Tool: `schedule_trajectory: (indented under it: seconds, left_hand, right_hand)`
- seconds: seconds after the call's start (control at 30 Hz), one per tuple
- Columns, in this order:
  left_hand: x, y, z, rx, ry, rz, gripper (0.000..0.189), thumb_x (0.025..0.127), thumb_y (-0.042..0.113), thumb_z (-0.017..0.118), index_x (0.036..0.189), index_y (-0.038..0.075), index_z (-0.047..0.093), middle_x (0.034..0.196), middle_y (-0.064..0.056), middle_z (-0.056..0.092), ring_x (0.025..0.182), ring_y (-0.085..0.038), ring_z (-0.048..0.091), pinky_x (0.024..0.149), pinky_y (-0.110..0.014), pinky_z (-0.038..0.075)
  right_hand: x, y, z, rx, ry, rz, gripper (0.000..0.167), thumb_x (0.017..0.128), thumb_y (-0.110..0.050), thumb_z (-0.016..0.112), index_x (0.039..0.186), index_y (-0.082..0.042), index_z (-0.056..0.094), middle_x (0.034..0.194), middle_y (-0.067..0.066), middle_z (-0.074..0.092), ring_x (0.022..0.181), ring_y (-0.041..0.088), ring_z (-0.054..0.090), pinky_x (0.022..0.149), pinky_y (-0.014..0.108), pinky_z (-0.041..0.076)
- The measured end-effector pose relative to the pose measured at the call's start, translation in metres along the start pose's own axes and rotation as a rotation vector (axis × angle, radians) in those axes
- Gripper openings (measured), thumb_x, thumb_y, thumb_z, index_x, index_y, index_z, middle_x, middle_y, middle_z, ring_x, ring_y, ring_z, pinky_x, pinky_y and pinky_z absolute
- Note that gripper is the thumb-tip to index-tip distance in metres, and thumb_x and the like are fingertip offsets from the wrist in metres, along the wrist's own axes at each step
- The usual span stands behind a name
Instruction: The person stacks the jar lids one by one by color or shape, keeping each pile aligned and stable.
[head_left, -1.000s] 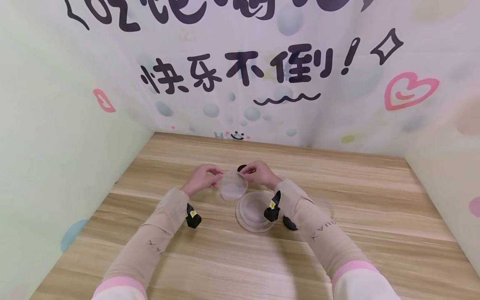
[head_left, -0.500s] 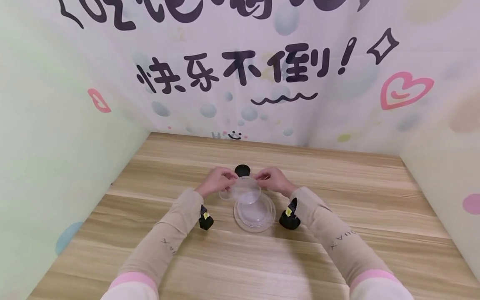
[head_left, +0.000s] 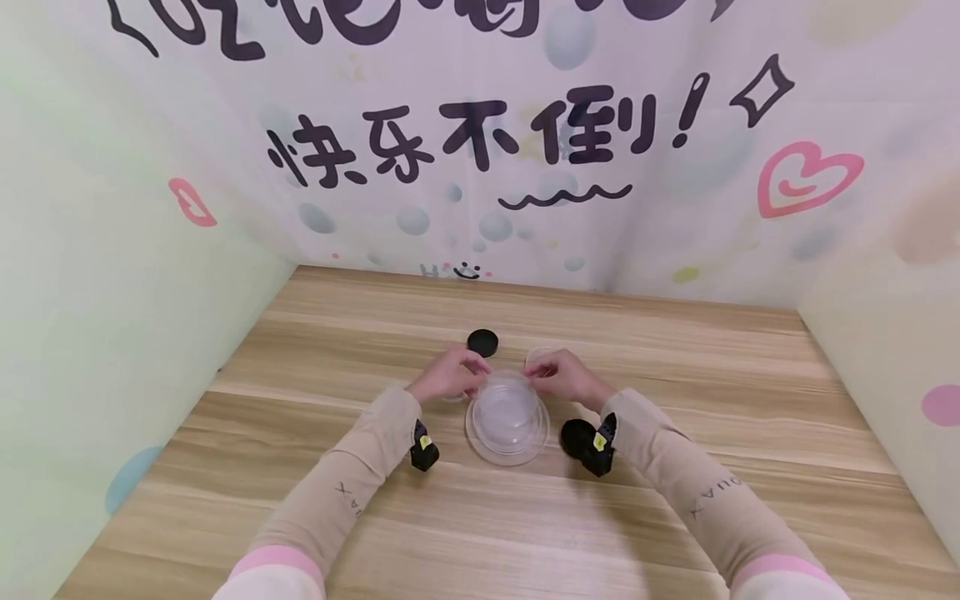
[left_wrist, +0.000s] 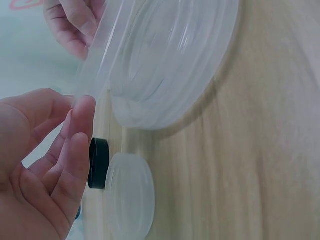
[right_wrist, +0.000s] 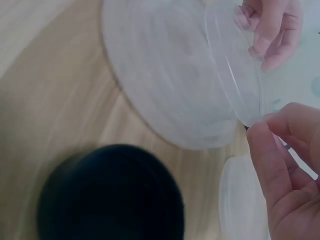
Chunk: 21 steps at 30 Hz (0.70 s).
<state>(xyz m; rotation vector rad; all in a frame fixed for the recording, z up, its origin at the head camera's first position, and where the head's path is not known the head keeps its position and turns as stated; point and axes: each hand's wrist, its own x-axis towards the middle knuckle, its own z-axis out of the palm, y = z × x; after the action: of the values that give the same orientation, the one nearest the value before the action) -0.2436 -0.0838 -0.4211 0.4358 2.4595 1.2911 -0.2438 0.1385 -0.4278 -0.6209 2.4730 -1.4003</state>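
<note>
Between thumb and fingers, my left hand [head_left: 452,373] and right hand [head_left: 566,377] pinch opposite sides of a clear round plastic lid [head_left: 506,398]. It is tilted over a stack of wider clear round lids [head_left: 507,455] on the table. Both wrist views show the held lid [right_wrist: 235,65] above the stack [left_wrist: 175,75]; whether its lower edge touches the stack I cannot tell. A small clear lid [left_wrist: 131,197] lies below my left hand, largely hidden in the head view. Another clear lid [right_wrist: 242,197] lies by my right hand.
A black round lid [head_left: 483,342] lies beyond the hands. A second black lid [head_left: 577,438] lies right of the stack, partly behind the right wrist camera [head_left: 599,454]. A printed cloth wall [head_left: 480,225] borders the wooden table [head_left: 465,533] at the back.
Both hands have moved right and a little nearer, bringing the small clear lid from the left of the stack to over it. The far black lid is more exposed.
</note>
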Motion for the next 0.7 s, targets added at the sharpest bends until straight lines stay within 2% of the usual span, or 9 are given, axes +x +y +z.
schedule_trajectory:
  seconds: [0.37, 0.6, 0.7]
  left_hand:
    - [-0.003, -0.001, 0.006, -0.06, -0.043, 0.024, 0.016, 0.078, -0.004, 0.057, 0.094, -0.005, 0.063, 0.076, -0.008, 0.059, 0.05, -0.011, 0.055, 0.053, -0.034, 0.052]
    - [-0.005, -0.004, 0.007, -0.057, -0.073, 0.082, 0.015, 0.078, -0.005, 0.058, 0.093, -0.008, 0.062, 0.075, -0.009, 0.06, 0.05, -0.01, 0.054, 0.05, -0.028, 0.051]
    - [-0.005, -0.006, 0.009, -0.052, -0.086, 0.086, 0.016, 0.079, -0.005, 0.058, 0.094, -0.008, 0.062, 0.075, -0.009, 0.06, 0.051, -0.009, 0.054, 0.051, -0.028, 0.051]
  right_hand:
    - [-0.011, 0.002, 0.004, -0.015, -0.031, 0.033, 0.018, 0.078, 0.001, 0.062, 0.095, 0.005, 0.065, 0.09, 0.013, 0.064, 0.075, 0.012, 0.053, 0.066, 0.023, 0.047]
    - [-0.014, 0.006, 0.006, -0.029, -0.047, 0.015, 0.018, 0.077, 0.003, 0.061, 0.094, 0.007, 0.064, 0.085, 0.013, 0.064, 0.073, 0.011, 0.053, 0.064, 0.022, 0.047]
    - [-0.014, 0.008, 0.007, -0.039, -0.05, -0.007, 0.017, 0.077, 0.004, 0.061, 0.093, 0.009, 0.063, 0.085, 0.015, 0.064, 0.072, 0.012, 0.053, 0.064, 0.021, 0.046]
